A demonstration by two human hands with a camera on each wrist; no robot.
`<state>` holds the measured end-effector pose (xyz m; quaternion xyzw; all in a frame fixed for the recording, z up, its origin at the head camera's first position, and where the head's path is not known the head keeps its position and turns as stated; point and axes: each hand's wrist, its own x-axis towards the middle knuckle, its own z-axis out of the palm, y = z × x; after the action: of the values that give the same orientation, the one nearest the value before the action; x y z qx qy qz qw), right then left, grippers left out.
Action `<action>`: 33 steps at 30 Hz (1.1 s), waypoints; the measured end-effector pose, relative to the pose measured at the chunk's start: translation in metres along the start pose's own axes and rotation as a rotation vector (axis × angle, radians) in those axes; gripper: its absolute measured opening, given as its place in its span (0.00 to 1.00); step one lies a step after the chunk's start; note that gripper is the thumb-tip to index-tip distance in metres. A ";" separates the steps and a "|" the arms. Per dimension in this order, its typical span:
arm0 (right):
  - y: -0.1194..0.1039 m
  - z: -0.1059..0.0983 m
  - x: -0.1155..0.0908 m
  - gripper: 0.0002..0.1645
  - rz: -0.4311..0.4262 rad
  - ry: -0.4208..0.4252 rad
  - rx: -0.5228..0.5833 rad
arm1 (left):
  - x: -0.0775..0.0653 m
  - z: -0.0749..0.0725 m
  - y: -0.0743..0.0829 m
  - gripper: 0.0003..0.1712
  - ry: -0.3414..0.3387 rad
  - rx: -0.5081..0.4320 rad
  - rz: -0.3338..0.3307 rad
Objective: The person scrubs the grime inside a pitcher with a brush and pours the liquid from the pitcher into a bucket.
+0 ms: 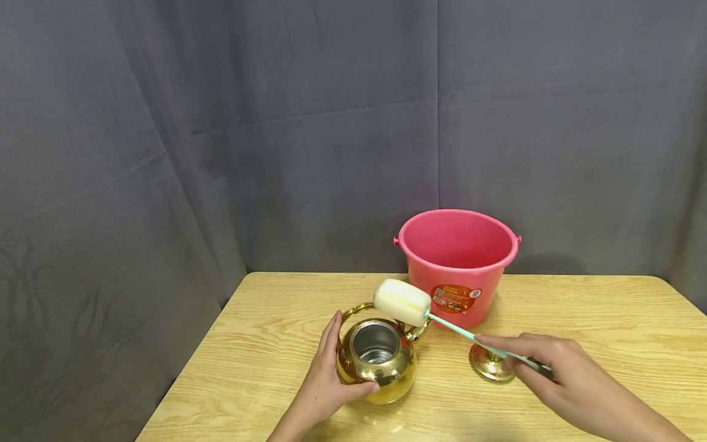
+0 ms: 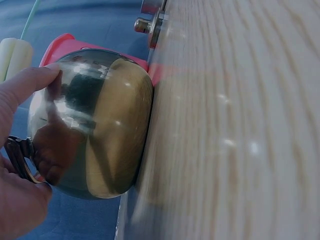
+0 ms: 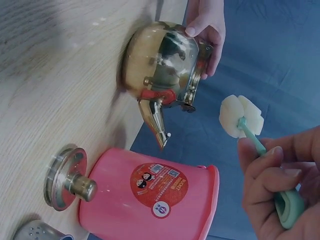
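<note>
A gold teapot (image 1: 381, 383) stands on the table without its lid, its steel inside showing through the round opening. My left hand (image 1: 324, 383) grips it from the left, thumb (image 2: 37, 80) on the body and fingers by the handle base. In my right hand (image 1: 569, 371) is a sponge bottle brush, held by its mint-green handle (image 3: 290, 207). Its cream sponge head (image 1: 402, 302) is in the air above the teapot's spout side, apart from the pot. The teapot lid (image 1: 490, 366) lies on the table below the brush handle, knob up.
Behind the teapot and lid stands a pink bucket (image 1: 458, 276) with a red sticker. A perforated metal strainer (image 3: 37, 231) shows partly at the lower left of the right wrist view. Grey curtain (image 1: 331, 153) hangs behind the wooden table (image 1: 276, 344).
</note>
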<state>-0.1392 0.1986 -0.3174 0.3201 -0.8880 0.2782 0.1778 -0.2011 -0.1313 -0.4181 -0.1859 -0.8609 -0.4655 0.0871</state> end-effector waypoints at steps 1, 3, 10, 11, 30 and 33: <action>0.000 0.001 0.000 0.29 -0.007 -0.006 0.014 | 0.000 0.000 0.000 0.69 0.002 0.000 0.003; 0.000 0.002 0.001 0.28 -0.029 -0.013 0.039 | 0.000 0.001 0.000 0.69 0.003 0.001 0.010; 0.000 0.007 0.004 0.26 -0.059 -0.047 0.062 | 0.001 0.001 -0.001 0.69 0.009 0.007 0.018; 0.000 0.008 0.004 0.26 -0.054 -0.061 0.071 | 0.001 0.001 -0.001 0.69 0.010 0.006 0.019; 0.001 0.011 0.018 0.23 0.056 -0.268 0.126 | 0.001 0.001 -0.001 0.70 0.009 0.009 0.019; 0.001 0.010 0.020 0.22 0.074 -0.291 0.119 | 0.002 0.001 -0.001 0.70 0.002 0.007 0.017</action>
<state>-0.1559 0.1836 -0.3160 0.3341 -0.8975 0.2875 0.0176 -0.2030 -0.1310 -0.4188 -0.1922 -0.8609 -0.4618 0.0927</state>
